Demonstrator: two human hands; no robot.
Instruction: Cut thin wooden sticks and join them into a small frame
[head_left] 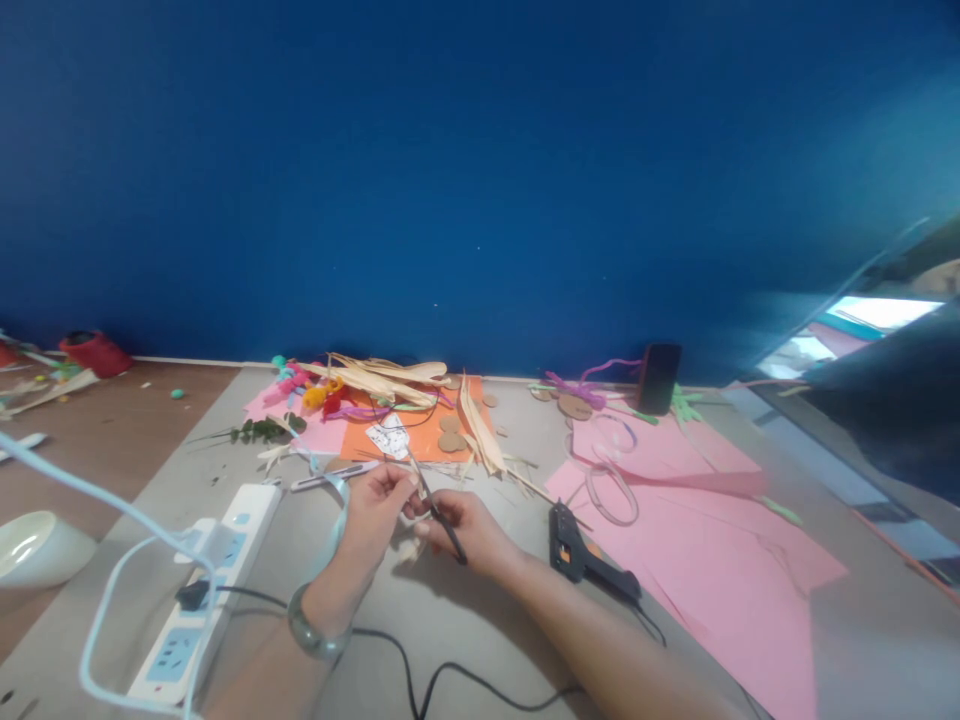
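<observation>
So both hands are meeting in the middle over a grey table [412, 620]. Right hand [471, 532] has its fingers wrapped round a dark tool, pretty sure it's scissors [450, 538], slanting up and left past the fingertips. Left hand [379, 500] is right beside it, thumb and fingers pinched together, but whatever's between them is too small for me to tell. There's a bracelet [307, 626] on that wrist. Just past the grip you've got an orange sheet [424, 440] with some round brown discs [451, 440] on it, and a messy pile of dry husks [390, 380] behind. Near the left hand, on its far side, lies a craft knife [330, 477]; further left and closer in, a white power strip [234, 548]. Right of the grip there's a black glue gun [576, 550], then big pink paper [739, 570], with a phone [659, 378] propped up beyond it.
</observation>
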